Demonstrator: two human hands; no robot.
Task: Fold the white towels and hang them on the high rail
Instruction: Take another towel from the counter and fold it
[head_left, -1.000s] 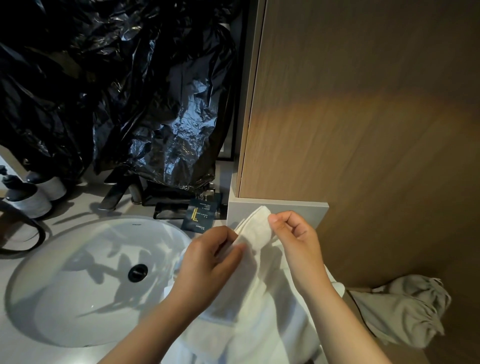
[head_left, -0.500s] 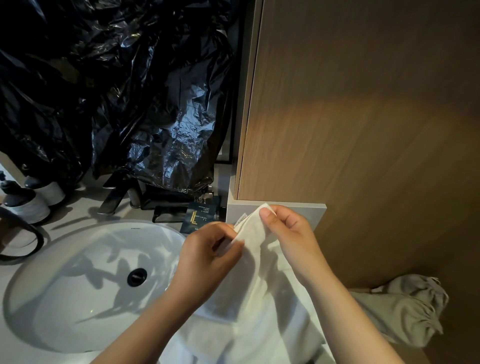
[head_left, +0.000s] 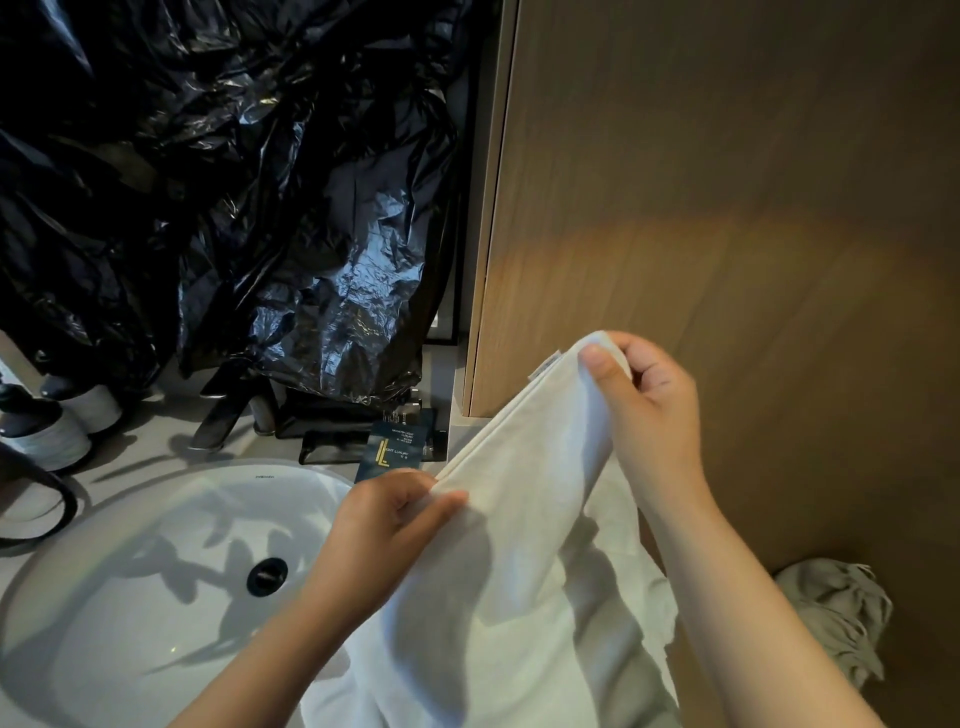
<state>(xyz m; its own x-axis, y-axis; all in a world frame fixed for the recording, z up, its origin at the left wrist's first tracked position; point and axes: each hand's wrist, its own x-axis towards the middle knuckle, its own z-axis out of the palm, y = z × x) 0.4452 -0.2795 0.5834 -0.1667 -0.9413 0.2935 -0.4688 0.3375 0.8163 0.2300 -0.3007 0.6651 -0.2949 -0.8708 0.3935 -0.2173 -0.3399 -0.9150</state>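
Note:
A white towel hangs in front of me, its top edge stretched on a slant between both hands. My right hand pinches the upper corner, raised against the wooden panel. Lower and to the left, my left hand pinches the same doubled edge beside the sink. The rest of the towel drapes down out of the frame's bottom. No rail is in view.
A white oval sink fills the lower left, with a dark faucet behind it. Black plastic sheeting covers the wall above. A wooden panel stands at right. Two soap bottles sit far left. A grey cloth lies lower right.
My right hand has lifted the towel corner up and to the right, while the left hand slid along the edge, so the hands are now apart and the edge is pulled taut.

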